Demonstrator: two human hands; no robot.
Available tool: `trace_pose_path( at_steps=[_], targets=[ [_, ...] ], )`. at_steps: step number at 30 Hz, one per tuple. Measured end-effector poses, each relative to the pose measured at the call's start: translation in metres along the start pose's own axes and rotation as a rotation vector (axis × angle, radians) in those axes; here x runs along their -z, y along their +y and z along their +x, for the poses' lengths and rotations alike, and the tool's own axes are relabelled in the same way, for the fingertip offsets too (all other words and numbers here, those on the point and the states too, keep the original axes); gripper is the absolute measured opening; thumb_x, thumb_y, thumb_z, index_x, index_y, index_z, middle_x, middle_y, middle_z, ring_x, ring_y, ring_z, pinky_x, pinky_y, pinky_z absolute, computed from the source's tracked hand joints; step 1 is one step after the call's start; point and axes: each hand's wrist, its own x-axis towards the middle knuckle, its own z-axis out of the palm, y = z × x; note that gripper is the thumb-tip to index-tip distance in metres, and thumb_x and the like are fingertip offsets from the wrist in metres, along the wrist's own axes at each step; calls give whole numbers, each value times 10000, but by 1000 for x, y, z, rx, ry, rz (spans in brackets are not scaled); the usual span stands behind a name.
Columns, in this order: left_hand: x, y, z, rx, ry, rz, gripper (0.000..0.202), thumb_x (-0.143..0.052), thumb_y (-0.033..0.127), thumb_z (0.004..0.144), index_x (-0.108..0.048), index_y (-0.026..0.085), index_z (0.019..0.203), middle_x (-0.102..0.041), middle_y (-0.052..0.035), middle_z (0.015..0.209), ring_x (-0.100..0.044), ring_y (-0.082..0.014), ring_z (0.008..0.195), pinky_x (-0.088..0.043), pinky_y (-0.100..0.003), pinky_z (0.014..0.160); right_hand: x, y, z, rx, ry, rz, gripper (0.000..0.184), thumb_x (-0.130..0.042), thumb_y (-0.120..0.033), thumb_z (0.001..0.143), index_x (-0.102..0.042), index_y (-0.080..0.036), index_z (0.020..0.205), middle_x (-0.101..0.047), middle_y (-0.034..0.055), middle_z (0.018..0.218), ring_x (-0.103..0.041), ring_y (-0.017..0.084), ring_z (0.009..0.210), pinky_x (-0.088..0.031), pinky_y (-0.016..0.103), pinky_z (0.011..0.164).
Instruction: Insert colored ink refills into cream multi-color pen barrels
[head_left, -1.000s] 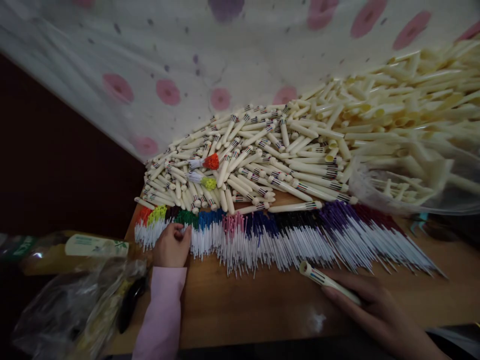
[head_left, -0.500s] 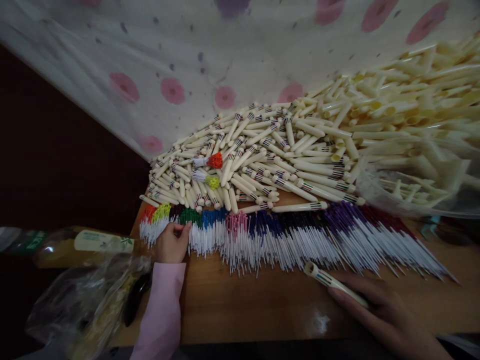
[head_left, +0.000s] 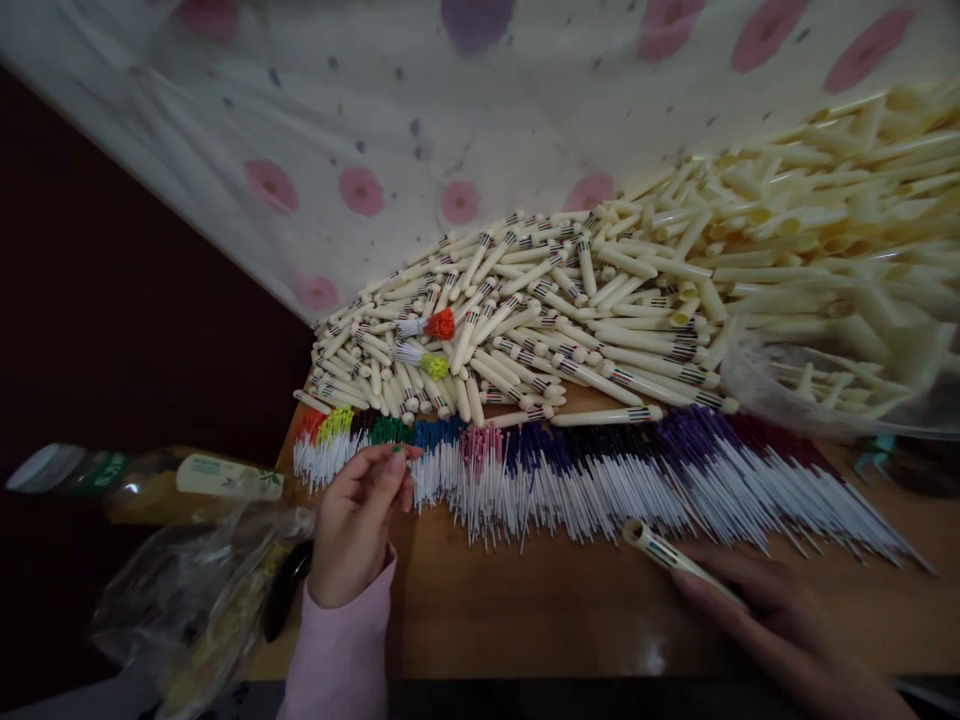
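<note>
My left hand [head_left: 358, 522], in a pink sleeve, is raised a little off the wooden table [head_left: 525, 600] and pinches a thin green-tipped refill [head_left: 395, 452] between thumb and forefinger, just over the row of coloured refills [head_left: 585, 470]. My right hand [head_left: 772, 620] lies at the lower right and grips a cream pen barrel [head_left: 679, 558] with its open end pointing left. Behind the refills lies a big heap of cream pen barrels [head_left: 600, 300].
A clear plastic bag [head_left: 840, 370] with more barrels lies at the right. Small orange [head_left: 431, 325] and yellow [head_left: 424, 360] refill bundles rest on the heap. A bottle [head_left: 150, 480] and crumpled plastic bags [head_left: 195, 590] sit off the table's left edge. A dotted cloth [head_left: 450, 100] hangs behind.
My left hand has lifted from the green refills, turned palm-up and now pinches one refill. My right hand with the barrel has stayed about where it was.
</note>
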Motion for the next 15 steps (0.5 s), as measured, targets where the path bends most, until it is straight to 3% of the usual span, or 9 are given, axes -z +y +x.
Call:
trace_pose_path(
  at_steps=[3,6,10,15],
  targets=[
    [-23,-5,-16,72,-61,-226,434,-899,475,585,-657,165,771,-728,-18,757,-602,-77,554,-496,-174,507,2,-6,2,-30,-4,28,356,-563,-546,914,-749,-245,961,-754,65,877,-712,239,796,-603,306,683],
    [-53,-17,-41,174,-217,-367,348,-878,423,660,-684,162,781,-738,-20,730,-630,-77,545,-528,-169,525,4,-15,3,-22,3,74,370,-606,-578,873,-705,-229,803,-679,38,710,-626,202,646,-533,274,566],
    [-88,-34,-72,266,-406,-378,296,-818,424,747,-699,159,800,-740,-30,724,-634,-76,551,-529,-159,533,5,-26,6,15,-63,178,405,-675,-577,830,-716,-176,864,-672,41,748,-598,181,678,-491,257,605],
    [-109,-45,-87,231,-482,-285,258,-774,409,796,-696,169,850,-756,-40,759,-657,-109,567,-553,-200,550,4,-29,7,10,-180,338,399,-660,-508,871,-646,-135,731,-486,-27,594,-401,89,545,-314,204,488]
  ],
)
